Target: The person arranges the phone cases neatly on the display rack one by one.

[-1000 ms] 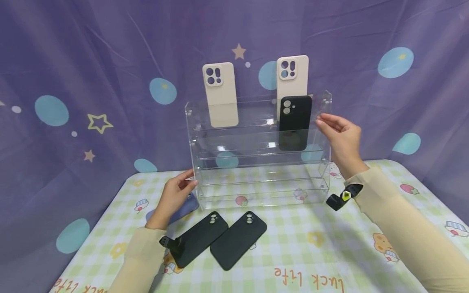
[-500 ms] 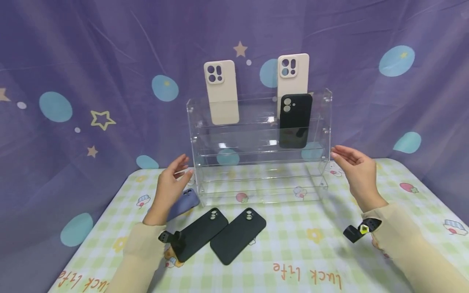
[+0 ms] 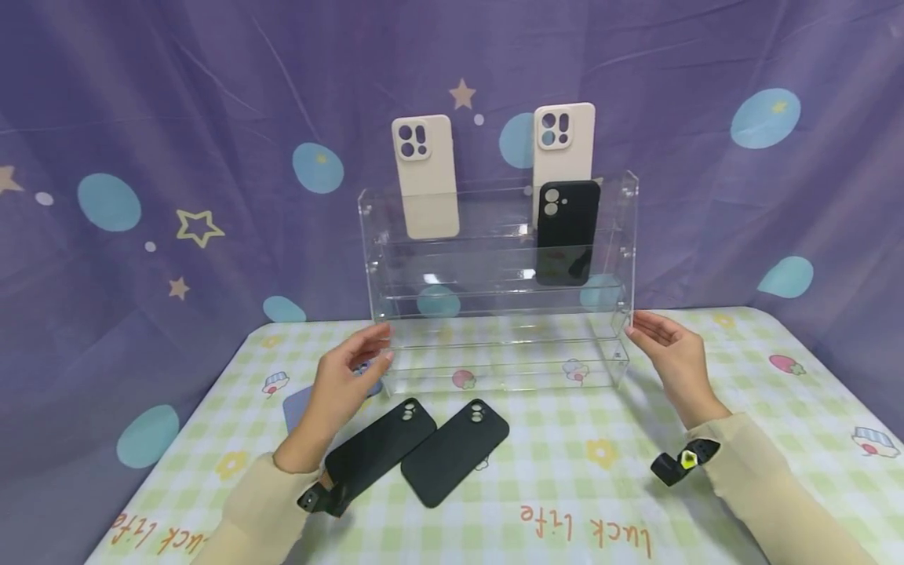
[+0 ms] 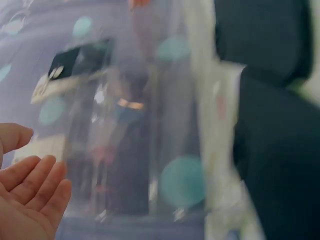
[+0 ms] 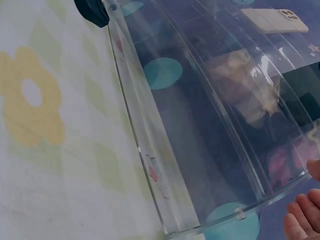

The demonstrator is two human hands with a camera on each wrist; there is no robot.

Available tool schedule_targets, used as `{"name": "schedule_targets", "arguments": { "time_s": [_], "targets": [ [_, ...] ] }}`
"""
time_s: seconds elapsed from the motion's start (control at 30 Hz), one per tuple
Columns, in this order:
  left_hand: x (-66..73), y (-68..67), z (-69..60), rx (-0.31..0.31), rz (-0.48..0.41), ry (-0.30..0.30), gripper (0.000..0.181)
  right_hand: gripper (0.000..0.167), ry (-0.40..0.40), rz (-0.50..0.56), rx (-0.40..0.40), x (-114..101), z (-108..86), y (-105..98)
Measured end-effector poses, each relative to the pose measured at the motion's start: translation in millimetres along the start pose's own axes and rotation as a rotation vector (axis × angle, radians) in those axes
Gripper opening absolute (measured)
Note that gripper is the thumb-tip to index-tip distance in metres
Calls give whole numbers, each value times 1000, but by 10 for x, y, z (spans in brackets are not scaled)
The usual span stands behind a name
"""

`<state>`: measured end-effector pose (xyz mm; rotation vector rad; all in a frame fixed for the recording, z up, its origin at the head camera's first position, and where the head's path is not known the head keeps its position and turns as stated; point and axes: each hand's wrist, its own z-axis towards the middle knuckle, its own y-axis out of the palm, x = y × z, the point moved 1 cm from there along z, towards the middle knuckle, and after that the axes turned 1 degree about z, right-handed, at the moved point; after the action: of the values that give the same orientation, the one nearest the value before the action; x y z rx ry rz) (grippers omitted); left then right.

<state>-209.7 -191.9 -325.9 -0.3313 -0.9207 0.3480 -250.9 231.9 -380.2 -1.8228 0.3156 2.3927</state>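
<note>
A clear acrylic tiered display rack [image 3: 494,275] stands in the head view's middle. My left hand [image 3: 339,392] is at its lower left side, fingers spread loosely and holding nothing; whether it touches the panel cannot be told. My right hand [image 3: 674,365] is at the lower right side panel, fingertips close to or against it. On the rack, a white phone case [image 3: 429,184] stands at left on the top tier. Another white phone case [image 3: 575,149] stands at right, partly behind a black phone case [image 3: 565,235] on the tier below.
Two black phone cases, a left one [image 3: 381,447] and a right one [image 3: 455,455], lie before the rack on the checked tablecloth [image 3: 565,471]. A blue phone case [image 3: 297,408] lies partly hidden behind my left hand. A purple curtain [image 3: 212,94] hangs behind.
My right hand has dropped from beside the standing black case to the rack's lower right side. My left hand came off the left side, then moved lower and rightward. The cases stay put.
</note>
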Motion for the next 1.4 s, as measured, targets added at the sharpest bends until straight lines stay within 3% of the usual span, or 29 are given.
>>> {"name": "schedule_targets", "arguments": {
  "time_s": [0.13, 0.3, 0.4, 0.53, 0.7, 0.93, 1.27, 1.4],
  "targets": [
    [-49, 192, -183, -156, -79, -65, 35, 52, 46, -118, -24, 27, -15, -5],
    [-92, 465, -356, -313, -221, -275, 38, 59, 104, -225, -42, 58, -37, 11],
    [-98, 641, -435, -341, -314, -406, 40, 60, 126, -263, -48, 79, -53, -12],
    [-84, 817, -478, -313, -372, -501, 43, 61, 144, -283, -62, 83, -70, -22],
    [-94, 1003, -481, -264, -328, -516, 48, 60, 158, -233, -80, 105, -81, -51],
    [-179, 1145, -407, -228, -302, -499, 53, 60, 152, -218, -98, 136, -70, -64],
    [-170, 1234, -423, -264, -207, -509, 63, 67, 197, -264, -105, 124, -85, -93],
    [-154, 1259, -431, -293, -123, -494, 67, 66, 184, -257, -103, 128, -78, -93]
  ]
}}
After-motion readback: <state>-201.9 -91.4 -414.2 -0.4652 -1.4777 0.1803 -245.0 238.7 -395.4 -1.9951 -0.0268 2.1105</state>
